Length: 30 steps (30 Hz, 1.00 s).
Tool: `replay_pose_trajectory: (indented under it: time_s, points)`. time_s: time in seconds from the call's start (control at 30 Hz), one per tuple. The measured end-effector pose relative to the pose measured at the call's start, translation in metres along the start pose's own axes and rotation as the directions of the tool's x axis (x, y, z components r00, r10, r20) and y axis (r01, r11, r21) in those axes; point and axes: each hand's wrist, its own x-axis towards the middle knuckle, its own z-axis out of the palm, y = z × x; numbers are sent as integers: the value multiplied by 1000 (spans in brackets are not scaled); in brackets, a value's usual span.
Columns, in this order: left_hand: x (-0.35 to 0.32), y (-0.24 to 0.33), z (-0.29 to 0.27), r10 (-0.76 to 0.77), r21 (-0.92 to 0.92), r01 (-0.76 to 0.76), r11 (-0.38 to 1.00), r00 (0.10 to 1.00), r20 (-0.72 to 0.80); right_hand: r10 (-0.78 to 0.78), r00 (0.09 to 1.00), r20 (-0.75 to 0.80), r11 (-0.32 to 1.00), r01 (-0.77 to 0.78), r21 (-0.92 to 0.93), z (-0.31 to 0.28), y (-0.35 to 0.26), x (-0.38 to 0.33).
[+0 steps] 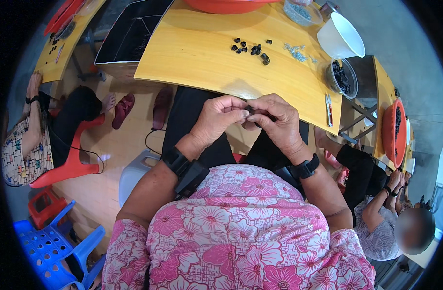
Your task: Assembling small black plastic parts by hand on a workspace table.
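My left hand (pixel 215 120) and my right hand (pixel 280 122) meet just off the table's near edge, above my lap. Both pinch a small black part (pixel 250 109) between thumbs and fingers; the fingers cover most of it. Beyond them on the yellow table (pixel 197 53) lie several small black pieces (pixel 255 50), loosely grouped. To their right is a small pile of clear, bluish pieces (pixel 296 52). A clear round tub (pixel 351 92) of black pieces sits at the right edge. Nearer me lies a pair of thread snips (pixel 329 110).
A white bowl (pixel 341 36), a clear tub (pixel 302 13) and a red basin (pixel 226 5) stand toward the table's far side. A black-topped box (pixel 129 34) adjoins its left edge. People sit at tables on both sides; a blue plastic chair (pixel 47 246) is at lower left.
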Motion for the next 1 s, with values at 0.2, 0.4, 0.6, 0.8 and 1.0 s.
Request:
replay_pose_trajectory:
  time_s: [0.2, 0.4, 0.6, 0.8, 1.0]
  points:
    - [0, 2, -2, -39, -15, 38, 999, 999, -14, -10, 1000, -9, 1000, 10, -6, 6, 2, 0]
    - [1, 0, -1, -67, -54, 65, 996, 997, -36, -104, 995, -12, 985, 101, -138, 11, 8, 0]
    - [3, -7, -4, -69, -118, 64, 991, 997, -40, -110, 993, -34, 978, 102, -185, 16, 4, 2]
    - [3, -5, -3, -69, -95, 64, 993, 996, -52, -97, 995, 11, 972, 97, -212, 14, 0, 5]
    - [1, -4, -1, 1, 58, 5, 998, 996, -89, -18, 994, 110, 994, 30, -109, 8, -2, 8]
